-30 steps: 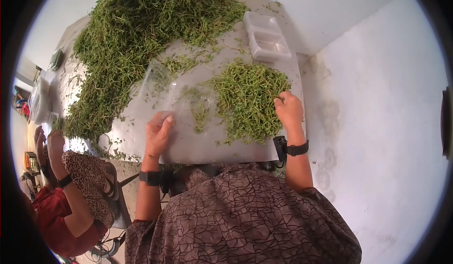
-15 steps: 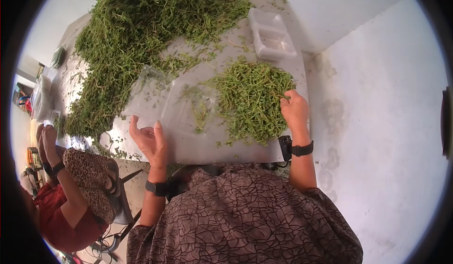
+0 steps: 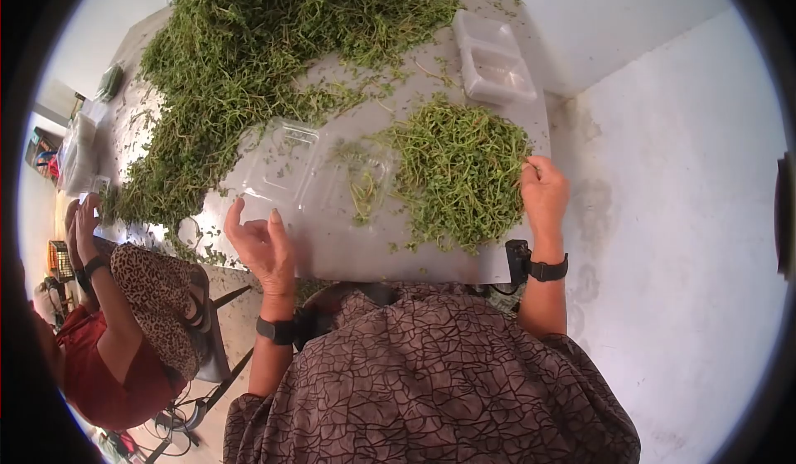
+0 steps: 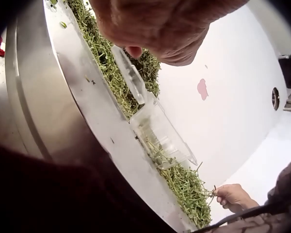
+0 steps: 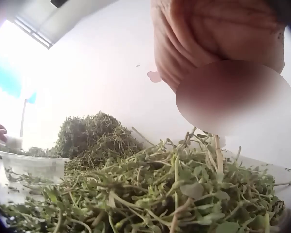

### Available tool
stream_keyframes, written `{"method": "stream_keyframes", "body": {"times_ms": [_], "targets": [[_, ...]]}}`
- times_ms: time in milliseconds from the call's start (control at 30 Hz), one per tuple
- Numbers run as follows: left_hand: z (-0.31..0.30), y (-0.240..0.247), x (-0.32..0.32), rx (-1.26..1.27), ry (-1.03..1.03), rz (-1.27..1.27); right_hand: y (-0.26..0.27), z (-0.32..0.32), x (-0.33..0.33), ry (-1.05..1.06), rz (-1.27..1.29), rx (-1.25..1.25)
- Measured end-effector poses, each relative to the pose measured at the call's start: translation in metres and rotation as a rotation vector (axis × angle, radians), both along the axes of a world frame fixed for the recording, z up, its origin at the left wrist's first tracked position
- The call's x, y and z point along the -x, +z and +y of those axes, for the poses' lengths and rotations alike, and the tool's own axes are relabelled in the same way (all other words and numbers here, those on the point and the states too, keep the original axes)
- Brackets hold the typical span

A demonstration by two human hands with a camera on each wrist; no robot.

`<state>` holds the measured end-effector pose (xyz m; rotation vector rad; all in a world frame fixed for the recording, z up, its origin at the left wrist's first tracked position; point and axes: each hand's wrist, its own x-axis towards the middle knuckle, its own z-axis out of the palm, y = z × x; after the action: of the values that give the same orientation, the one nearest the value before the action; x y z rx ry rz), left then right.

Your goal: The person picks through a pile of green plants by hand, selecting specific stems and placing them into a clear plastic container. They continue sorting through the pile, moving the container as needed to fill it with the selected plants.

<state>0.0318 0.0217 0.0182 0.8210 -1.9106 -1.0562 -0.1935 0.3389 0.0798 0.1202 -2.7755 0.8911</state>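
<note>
A clear plastic container with its lid folded back lies on the table: the lid (image 3: pixel 280 165) on the left, the base (image 3: pixel 352 190) on the right with a few green sprigs in or under it. Just below the lid is my left hand (image 3: pixel 264 252), thumb and forefinger apart, holding nothing. My right hand (image 3: pixel 545 194) is at the right edge of a small heap of green stems (image 3: pixel 460 174). In the left wrist view that hand (image 4: pixel 233 195) pinches a thin stem (image 4: pixel 207 192); its fingertips are blurred in the right wrist view.
A large heap of greens (image 3: pixel 249 58) covers the back left of the table. Clear trays (image 3: pixel 497 74) stand at the back right, near the wall (image 3: pixel 663 174). At the left another person (image 3: pixel 116 364) in red sits with hands raised by the table edge.
My left hand has let go of the container's lid and spread its fingers; the lid, tilted up before, now lies lower. The right hand still pinches at the heap's edge. The head view has shifted slightly.
</note>
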Motion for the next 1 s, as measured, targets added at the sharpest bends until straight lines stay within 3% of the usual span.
{"method": "stream_keyframes", "body": {"times_ms": [67,133,267,367,600,700,867,1000], "targets": [[-0.001,0.001,-0.002,-0.005,0.024,0.014,0.011,-0.004,-0.004,0.019,-0.038,0.197],[0.000,0.010,-0.004,0.320,-0.111,-0.045,0.020,-0.009,-0.008,0.043,-0.051,0.224],[0.023,0.028,0.004,0.255,-0.440,-0.055,0.031,-0.019,-0.013,0.111,-0.050,0.319],[0.040,0.035,0.015,0.192,-0.555,-0.175,0.035,-0.024,-0.013,0.173,-0.046,0.422],[0.047,0.008,0.028,0.560,-0.544,-0.168,0.058,-0.049,-0.033,0.233,-0.116,0.476],[0.045,0.009,0.025,0.630,-0.551,-0.202,0.060,-0.065,-0.041,0.364,-0.118,0.558],[0.046,0.005,0.017,0.628,-0.561,-0.263,0.086,-0.098,-0.055,0.418,-0.206,0.614],[0.044,0.002,0.013,0.637,-0.565,-0.256,0.074,-0.129,-0.064,0.587,-0.263,0.742]]}}
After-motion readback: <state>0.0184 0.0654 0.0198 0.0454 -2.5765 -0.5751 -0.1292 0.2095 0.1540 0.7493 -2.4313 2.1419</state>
